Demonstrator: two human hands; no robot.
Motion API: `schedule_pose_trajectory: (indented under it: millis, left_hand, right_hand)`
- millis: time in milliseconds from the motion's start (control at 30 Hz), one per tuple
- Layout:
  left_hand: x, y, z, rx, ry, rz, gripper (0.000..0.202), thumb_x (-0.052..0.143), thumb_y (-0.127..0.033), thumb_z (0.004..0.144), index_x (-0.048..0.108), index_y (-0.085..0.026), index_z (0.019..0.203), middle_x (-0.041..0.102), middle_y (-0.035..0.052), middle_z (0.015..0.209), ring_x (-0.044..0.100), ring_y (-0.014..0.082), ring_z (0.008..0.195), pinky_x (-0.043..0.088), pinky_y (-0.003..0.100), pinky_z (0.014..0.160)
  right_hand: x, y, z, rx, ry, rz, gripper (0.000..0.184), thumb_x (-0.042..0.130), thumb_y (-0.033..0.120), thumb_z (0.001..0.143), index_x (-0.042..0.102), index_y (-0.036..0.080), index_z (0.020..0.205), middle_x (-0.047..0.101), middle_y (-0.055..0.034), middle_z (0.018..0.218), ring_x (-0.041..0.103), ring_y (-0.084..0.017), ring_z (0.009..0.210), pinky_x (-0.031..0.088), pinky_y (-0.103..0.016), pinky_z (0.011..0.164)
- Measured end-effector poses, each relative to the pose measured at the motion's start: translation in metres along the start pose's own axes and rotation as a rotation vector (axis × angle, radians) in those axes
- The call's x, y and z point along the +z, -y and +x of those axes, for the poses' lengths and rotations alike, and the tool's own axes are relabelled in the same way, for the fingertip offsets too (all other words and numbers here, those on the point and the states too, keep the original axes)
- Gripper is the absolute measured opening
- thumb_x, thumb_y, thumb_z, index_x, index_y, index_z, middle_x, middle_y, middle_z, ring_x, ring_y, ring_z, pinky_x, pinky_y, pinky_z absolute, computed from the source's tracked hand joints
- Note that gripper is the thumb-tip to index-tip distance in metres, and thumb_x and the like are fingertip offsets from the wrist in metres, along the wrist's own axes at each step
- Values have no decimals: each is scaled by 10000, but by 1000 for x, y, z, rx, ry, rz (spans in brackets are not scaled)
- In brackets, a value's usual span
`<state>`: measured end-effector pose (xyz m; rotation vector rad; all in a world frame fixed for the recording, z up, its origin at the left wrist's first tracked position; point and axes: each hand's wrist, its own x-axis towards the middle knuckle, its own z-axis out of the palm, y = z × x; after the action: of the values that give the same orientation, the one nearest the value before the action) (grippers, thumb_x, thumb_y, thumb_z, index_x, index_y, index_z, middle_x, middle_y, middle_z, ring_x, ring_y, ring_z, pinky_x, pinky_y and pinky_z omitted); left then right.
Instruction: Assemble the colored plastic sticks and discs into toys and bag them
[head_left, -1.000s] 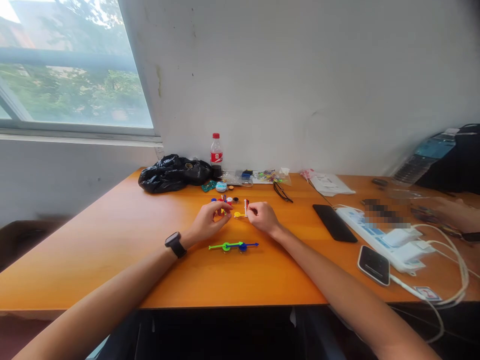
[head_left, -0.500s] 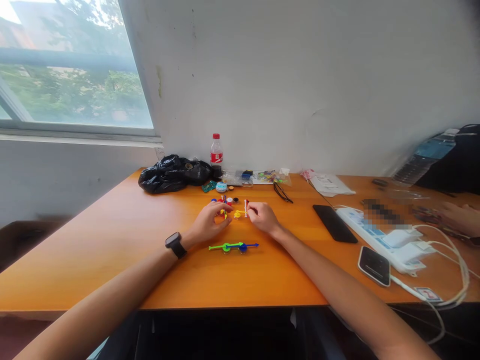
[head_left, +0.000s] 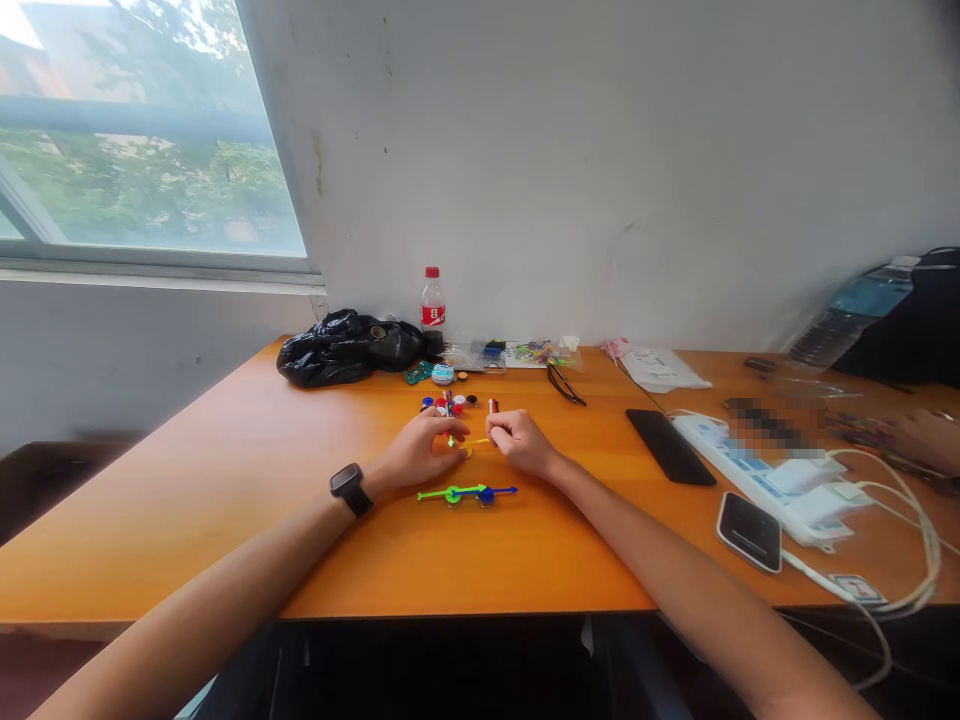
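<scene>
A small yellow arrow spinner (head_left: 469,453) lies between my hands, its round part beside my left thumb and its arrow reaching my right fingers. My left hand (head_left: 421,450) pinches the round part, with the grip partly hidden. My right hand (head_left: 523,443) is closed at the arrow's end; its fingertips are mostly hidden. In front of my hands, a green arrow spinner (head_left: 452,494) and a blue arrow spinner (head_left: 487,496) lie side by side with arrows overlapping. Behind my left fingers are several small red, white, and blue pieces (head_left: 441,407). A white arrow (head_left: 492,406) stands behind my right hand.
A black plastic bag (head_left: 345,348), a cola bottle (head_left: 433,315) and clear packets (head_left: 536,353) line the wall. To the right are a black phone (head_left: 670,447), a power strip (head_left: 772,485) and a charging phone (head_left: 748,532). Another person's hand (head_left: 926,440) is at the far right.
The yellow arrow spinner has come nearer to me and slightly left. My right hand has moved slightly nearer and left, and my left fingers have closed in on the yellow spinner.
</scene>
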<state>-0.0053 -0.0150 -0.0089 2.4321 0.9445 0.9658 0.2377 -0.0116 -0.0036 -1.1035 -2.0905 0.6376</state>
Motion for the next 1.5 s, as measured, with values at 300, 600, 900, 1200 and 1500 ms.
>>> schedule_pose_trajectory:
  millis: [300,600,900,1200,1500]
  left_hand:
    - [4,3,-1,28,-29,-5,248,803,-323,848,756,-221,1069,758,59,998,657,223,957,539,346,876]
    - [7,-1,6,-93,-175,-480,302,822,-382,856,764,-143,1031,687,78,1006,687,143,793,626,298,781]
    - [9,4,7,-147,-158,-652,399,896,-413,790,775,-140,1056,737,98,1039,692,155,801,614,303,773]
    - [9,7,7,-220,-174,-669,403,919,-414,758,787,-148,1031,783,76,952,708,176,786,589,289,722]
    - [8,4,7,-259,-167,-688,420,922,-413,760,789,-142,1052,765,65,895,672,139,699,544,248,640]
  right_hand:
    - [-6,3,5,85,-63,382,106,438,242,760,491,221,671,408,16,596,339,-149,555,257,-282,547]
    - [-5,15,6,213,-52,682,195,613,317,695,481,238,814,354,89,563,219,-99,501,150,-249,509]
    - [-2,23,1,205,-1,772,229,759,322,764,579,206,847,409,81,625,266,-79,524,164,-250,512]
    - [3,22,0,184,29,827,331,813,479,852,657,193,909,400,64,661,259,-84,551,175,-268,533]
    - [-11,30,1,181,106,1220,444,780,408,904,418,211,740,201,65,687,178,-108,581,172,-272,548]
